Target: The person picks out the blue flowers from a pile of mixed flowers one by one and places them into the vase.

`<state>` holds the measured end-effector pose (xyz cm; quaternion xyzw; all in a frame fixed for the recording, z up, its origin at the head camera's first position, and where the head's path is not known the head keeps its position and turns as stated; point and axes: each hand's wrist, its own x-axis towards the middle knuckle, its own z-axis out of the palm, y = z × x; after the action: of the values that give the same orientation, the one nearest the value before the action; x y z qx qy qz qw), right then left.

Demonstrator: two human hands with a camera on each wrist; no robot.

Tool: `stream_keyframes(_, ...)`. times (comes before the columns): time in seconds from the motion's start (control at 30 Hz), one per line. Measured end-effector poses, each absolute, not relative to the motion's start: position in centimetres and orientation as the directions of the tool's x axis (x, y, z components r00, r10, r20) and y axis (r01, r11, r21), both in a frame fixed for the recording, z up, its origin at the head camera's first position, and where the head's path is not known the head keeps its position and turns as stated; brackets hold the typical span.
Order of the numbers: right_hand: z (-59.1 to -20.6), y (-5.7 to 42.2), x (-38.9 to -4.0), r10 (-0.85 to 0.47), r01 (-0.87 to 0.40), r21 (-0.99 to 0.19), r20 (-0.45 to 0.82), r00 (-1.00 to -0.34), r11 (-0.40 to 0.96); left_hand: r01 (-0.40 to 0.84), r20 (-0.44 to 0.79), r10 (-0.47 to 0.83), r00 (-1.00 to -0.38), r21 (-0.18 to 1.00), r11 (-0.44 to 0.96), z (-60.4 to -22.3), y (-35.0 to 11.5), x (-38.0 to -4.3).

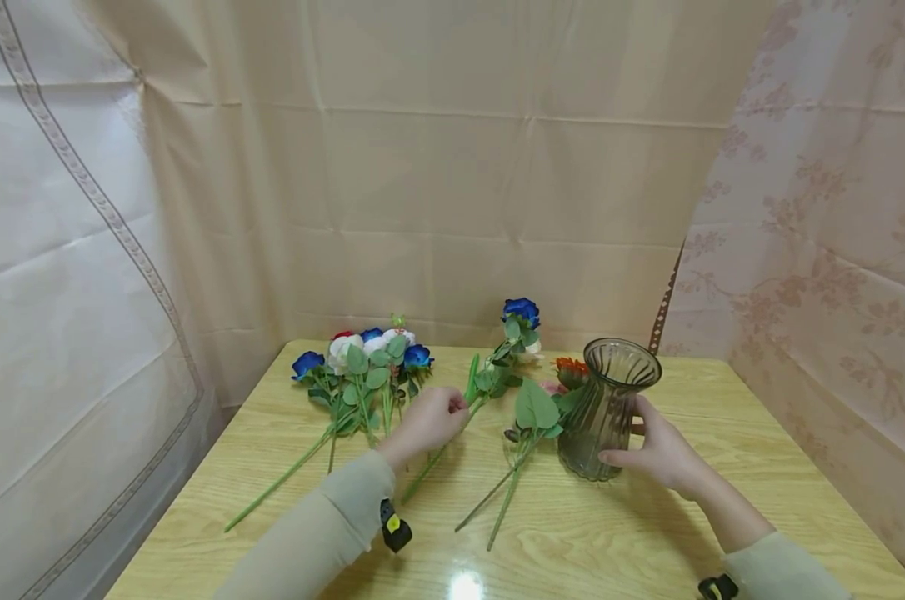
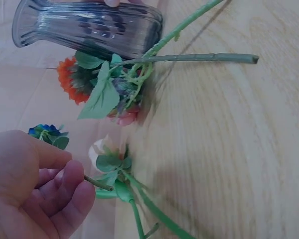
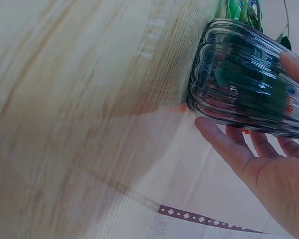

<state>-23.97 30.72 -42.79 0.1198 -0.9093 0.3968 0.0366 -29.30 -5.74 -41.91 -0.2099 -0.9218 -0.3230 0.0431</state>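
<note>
My left hand [image 1: 430,423] pinches a thin green flower stem between thumb and fingers, just over the table. In the left wrist view the stem's cut end [image 2: 99,184] sticks out past the fingertips, and a blue rose [image 2: 49,134] shows behind the hand. My right hand [image 1: 666,454] holds the smoky ribbed glass vase [image 1: 602,417] from its right side, thumb low and fingers around the back. The vase is upright with a flared rim. Beside its left side lie an orange flower [image 1: 571,372] and a pink flower [image 2: 124,117], partly hidden in the head view.
Left on the wooden table [image 1: 272,508] lies a bunch of artificial flowers, with white roses [image 1: 343,354] and blue roses [image 1: 307,364]. A pale rose [image 2: 102,149] lies near the left hand. Curtains [image 1: 497,183] hang behind and on both sides.
</note>
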Motion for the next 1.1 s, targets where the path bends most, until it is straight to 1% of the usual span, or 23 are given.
stream_keyframes(0.17, -42.8, 30.8, -24.0, -0.184, -0.239, -0.718, 0.156, -0.97, 0.653, 0.417, 0.227, 0.355, -0.907, 0.606, 0.677, -41.2, -6.4, -29.1)
stream_keyframes(0.33, -42.8, 30.7, -23.9, -0.18, -0.222, -0.728, 0.137, -0.974, 0.649, 0.434, 0.269, 0.341, -0.901, 0.603, 0.67, -40.7, -7.1, -29.2)
stream_keyframes(0.63, -42.7, 30.7, -23.9, -0.19, -0.24, -0.725, 0.152, -0.97, 0.646, 0.427, 0.291, 0.313, -0.904, 0.65, 0.628, -40.2, -8.4, -29.0)
stream_keyframes(0.77, -42.6, 30.7, -24.0, -0.196, -0.243, -0.729, 0.151, -0.969, 0.64, 0.417, 0.277, 0.316, -0.907, 0.684, 0.599, -40.5, -8.8, -28.8)
stream_keyframes(0.9, -42.6, 30.8, -24.0, -0.184, -0.22, -0.723, 0.13, -0.974, 0.655, 0.417, 0.274, 0.322, -0.906, 0.706, 0.573, -40.7, -9.2, -28.5)
stream_keyframes(1.1, -42.7, 30.9, -23.9, -0.174, -0.206, -0.713, 0.118, -0.978, 0.67, 0.382, 0.222, 0.341, -0.913, 0.755, 0.533, -41.1, -9.8, -27.7)
